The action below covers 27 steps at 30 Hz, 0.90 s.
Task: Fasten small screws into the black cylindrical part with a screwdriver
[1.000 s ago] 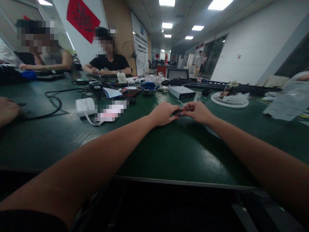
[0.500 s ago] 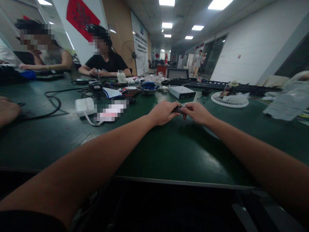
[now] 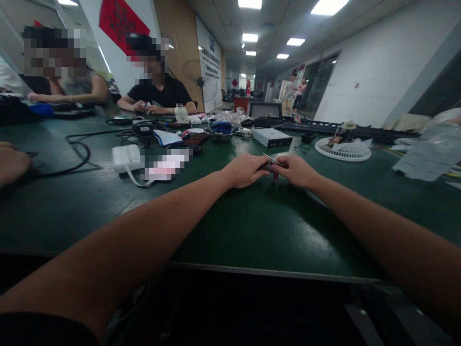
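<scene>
Pin (image 3: pixel 272 159) pinched between left hand (image 3: pixel 245 170), right hand (image 3: pixel 296 171); silver box (image 3: pixel 272 138), fan grille (image 3: pixel 343 151) beyond.

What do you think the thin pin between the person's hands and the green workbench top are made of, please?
The thin pin looks like bright, probably polished metal, perhaps steel, judging by its pale glint; the exact metal can't be told. The workbench top looks like smooth, glossy dark green rubber matting or laminate, since it mirrors the ceiling lights; the view leaves that open.
</scene>
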Motion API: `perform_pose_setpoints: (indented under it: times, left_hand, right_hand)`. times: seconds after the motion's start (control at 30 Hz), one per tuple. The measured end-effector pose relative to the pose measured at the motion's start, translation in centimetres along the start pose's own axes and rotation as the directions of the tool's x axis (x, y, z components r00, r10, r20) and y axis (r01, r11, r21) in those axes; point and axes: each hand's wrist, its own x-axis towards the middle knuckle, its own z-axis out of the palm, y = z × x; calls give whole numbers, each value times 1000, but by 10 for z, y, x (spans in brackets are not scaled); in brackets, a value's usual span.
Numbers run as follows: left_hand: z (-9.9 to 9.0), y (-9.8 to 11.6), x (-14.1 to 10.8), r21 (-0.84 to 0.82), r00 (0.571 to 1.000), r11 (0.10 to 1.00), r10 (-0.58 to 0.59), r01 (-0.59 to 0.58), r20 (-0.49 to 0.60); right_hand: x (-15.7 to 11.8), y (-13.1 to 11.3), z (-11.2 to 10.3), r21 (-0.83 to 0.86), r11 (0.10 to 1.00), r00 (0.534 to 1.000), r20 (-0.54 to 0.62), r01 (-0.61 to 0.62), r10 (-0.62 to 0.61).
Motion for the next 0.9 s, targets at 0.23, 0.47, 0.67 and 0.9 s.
perform_pose_setpoints:
  times: [0.23,0.47,0.67,0.9]
  left_hand:
    - [-2,2,-1,23,1000,999,23,-24,20]
    - [-3,5,0,33,999,999,40,-41,35]
    - [2,-1,1,61,997,995,-78,78,-9]
    - [6,-11,-2,62,949,949,-304,310,-88]
  right_hand:
    - [4,6,4,100,992,997,40,-77,73]
    - [6,7,9,299,930,977,63,-212,203]
    - [5,1,6,63,986,985,-69,-151,156]
    - [2,4,-2,-191,979,992,-113,-69,48]
